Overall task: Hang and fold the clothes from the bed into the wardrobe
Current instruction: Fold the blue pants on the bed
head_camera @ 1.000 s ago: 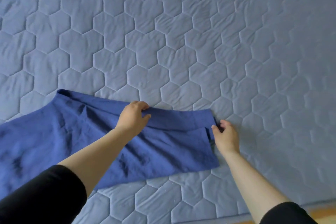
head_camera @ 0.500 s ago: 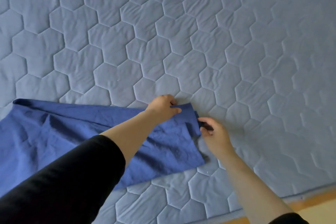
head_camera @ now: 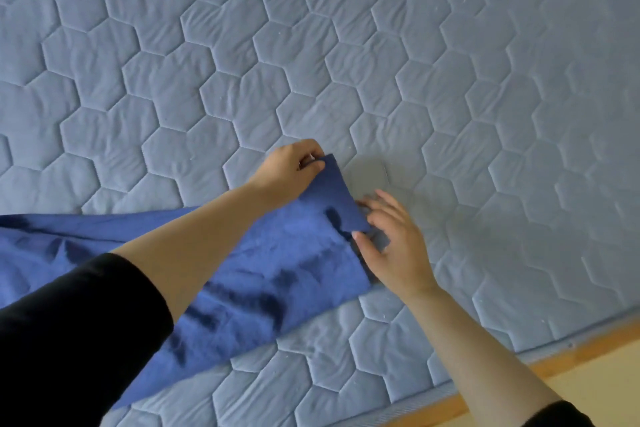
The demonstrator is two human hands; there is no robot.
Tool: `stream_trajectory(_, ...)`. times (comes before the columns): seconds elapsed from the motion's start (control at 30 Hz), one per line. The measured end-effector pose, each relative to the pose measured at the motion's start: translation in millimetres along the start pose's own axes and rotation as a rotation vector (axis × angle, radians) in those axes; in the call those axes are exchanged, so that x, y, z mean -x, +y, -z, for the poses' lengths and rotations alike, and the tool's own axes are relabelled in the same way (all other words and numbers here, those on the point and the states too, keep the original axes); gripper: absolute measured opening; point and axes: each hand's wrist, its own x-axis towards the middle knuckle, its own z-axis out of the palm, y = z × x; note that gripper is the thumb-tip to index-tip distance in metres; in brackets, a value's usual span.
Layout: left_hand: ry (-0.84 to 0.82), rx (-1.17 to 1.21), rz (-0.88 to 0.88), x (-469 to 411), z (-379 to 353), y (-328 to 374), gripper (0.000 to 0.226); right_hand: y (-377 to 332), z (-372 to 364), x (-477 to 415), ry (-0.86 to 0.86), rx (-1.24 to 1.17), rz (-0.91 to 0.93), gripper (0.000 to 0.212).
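A dark blue garment (head_camera: 277,263) lies spread on the bed (head_camera: 346,62), running from the left edge toward the middle. My left hand (head_camera: 289,172) pinches its far right corner and holds that corner lifted off the quilt. My right hand (head_camera: 391,243) rests beside the garment's right edge with fingers spread and relaxed, the thumb touching the cloth under the raised flap. Both forearms come out of black sleeves.
The bed carries a grey-blue quilted cover with a hexagon pattern. Its near edge (head_camera: 485,378) runs along the lower right, with a wooden frame strip and pale floor (head_camera: 595,371) beyond it.
The right hand has let go of the garment's edge and opened. The left hand has lifted the corner higher and carried it rightward; the view has shifted left.
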Motion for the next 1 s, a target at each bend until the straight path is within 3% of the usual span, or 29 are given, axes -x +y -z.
stream_trajectory(0.1, 0.042, 0.003, -0.010, -4, 5, 5, 0.008, -10, 4, 11, -0.041, -0.189, -0.238, 0.028)
stream_trajectory(0.2, -0.002, -0.077, -0.039, -11, 3, 6, 0.006, -7, -1, 15, -0.101, -0.380, -0.491, 0.026)
stream_trajectory(0.3, -0.045, -0.159, -0.010, -22, -8, 1, 0.010, 8, -13, 10, -0.104, -0.310, -0.597, 0.033)
stream_trajectory(0.37, -0.059, -0.194, 0.016, -29, -19, 0, 0.011, 15, -24, 9, -0.117, -0.286, -0.653, 0.027)
stream_trajectory(0.53, 0.023, -0.193, 0.079, -49, -23, -2, 0.016, 22, -35, 15, -0.277, -0.297, -0.693, 0.021)
stream_trajectory(0.77, 0.006, -0.249, 0.064, -55, -23, -6, 0.013, 35, -9, 21, -0.328, -0.400, -0.710, 0.024)
stream_trajectory(0.87, -0.006, -0.289, 0.054, -54, -30, -9, 0.011, 36, -10, 20, -0.362, -0.279, -0.705, 0.025)
stream_trajectory(1.0, 0.005, -0.267, 0.071, -51, -33, -11, 0.011, 32, -18, 17, -0.280, -0.085, -0.682, 0.030)
